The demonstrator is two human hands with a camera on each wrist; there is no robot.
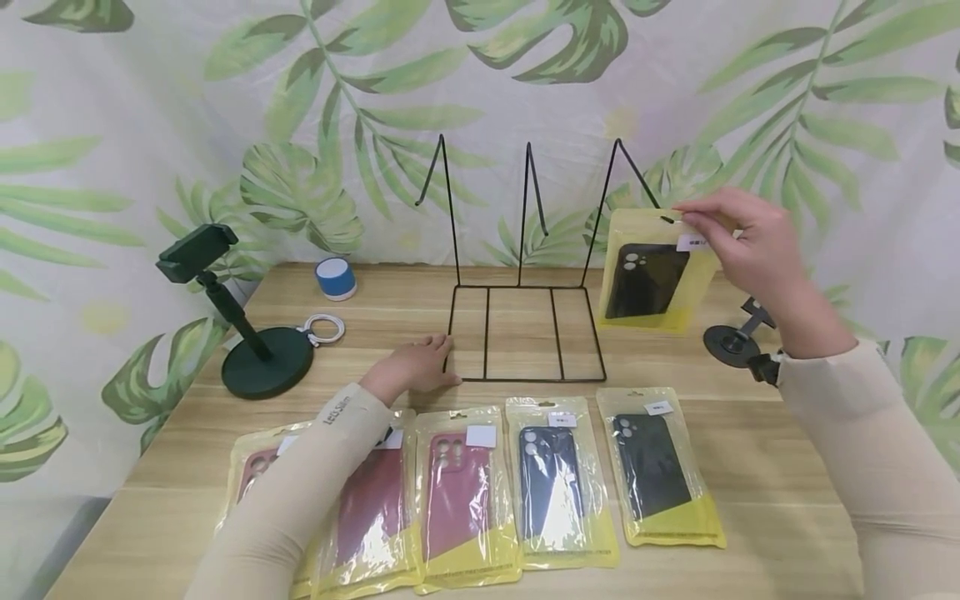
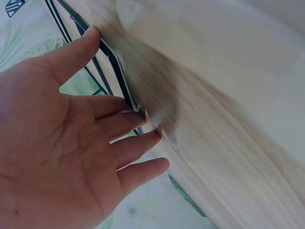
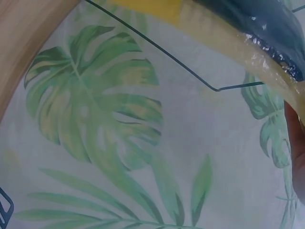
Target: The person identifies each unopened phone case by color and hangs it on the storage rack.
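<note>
A black wire rack (image 1: 522,287) with three raised hooks stands on the wooden table. My right hand (image 1: 750,237) pinches the top edge of a yellow-and-clear bag (image 1: 652,287) that holds a black phone case. The tip of the rack's right hook shows at the bag's hanging hole. In the right wrist view the bag (image 3: 224,45) fills the upper right, beside the wire, with only the hand's edge visible. At the rack's front left corner, my left hand (image 1: 416,367) touches the base wire. The left wrist view shows that hand (image 2: 90,138) with extended fingers at the wire.
Along the front lie bagged phone cases: a black one (image 1: 652,467), a dark blue one (image 1: 551,483), a pink one (image 1: 459,500) and more under my left sleeve. A green phone stand (image 1: 266,362), white cable (image 1: 325,329) and blue speaker (image 1: 335,277) stand left; a black stand (image 1: 731,344) right.
</note>
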